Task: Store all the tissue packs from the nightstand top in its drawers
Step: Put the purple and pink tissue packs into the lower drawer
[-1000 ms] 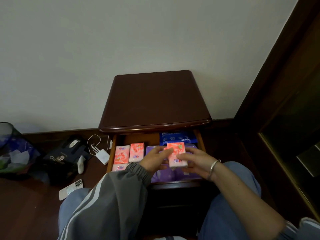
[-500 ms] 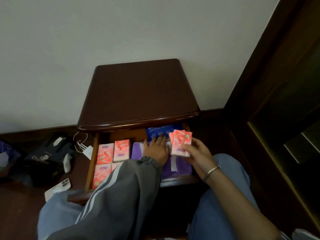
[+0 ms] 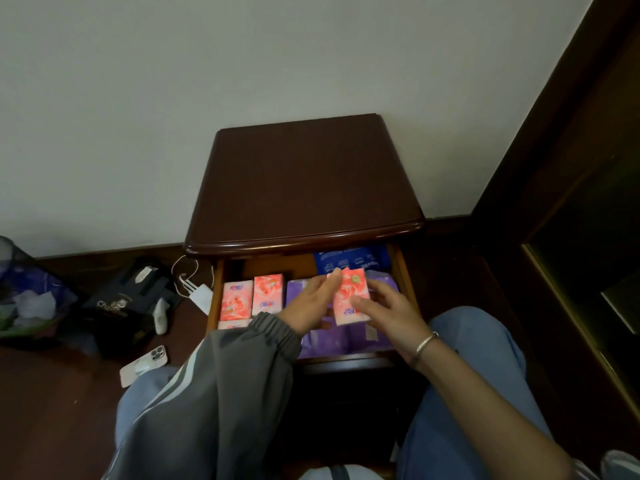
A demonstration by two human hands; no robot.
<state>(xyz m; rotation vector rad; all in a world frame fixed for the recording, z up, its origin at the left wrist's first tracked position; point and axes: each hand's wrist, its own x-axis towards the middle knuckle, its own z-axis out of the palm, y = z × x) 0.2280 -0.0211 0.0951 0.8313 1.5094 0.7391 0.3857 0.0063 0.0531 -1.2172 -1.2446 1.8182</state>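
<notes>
Drawer (image 3: 346, 357) pulled open; pink tissue pack (image 3: 346, 289) tilted over the purple packs (image 3: 294, 292) inside, pinched in right hand (image 3: 391, 310), thumb across its face; left hand (image 3: 308, 306) flat, straight fingertips (image 3: 334, 276) touching its top-left corner; two more pink packs (image 3: 235, 301) far left.

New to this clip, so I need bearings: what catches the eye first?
The bright pink tissue pack stands out, pinched by the right hand and touched by the left hand, over the open drawer. More pink packs lie at the drawer's left end, and purple packs lie under the hands.
</notes>
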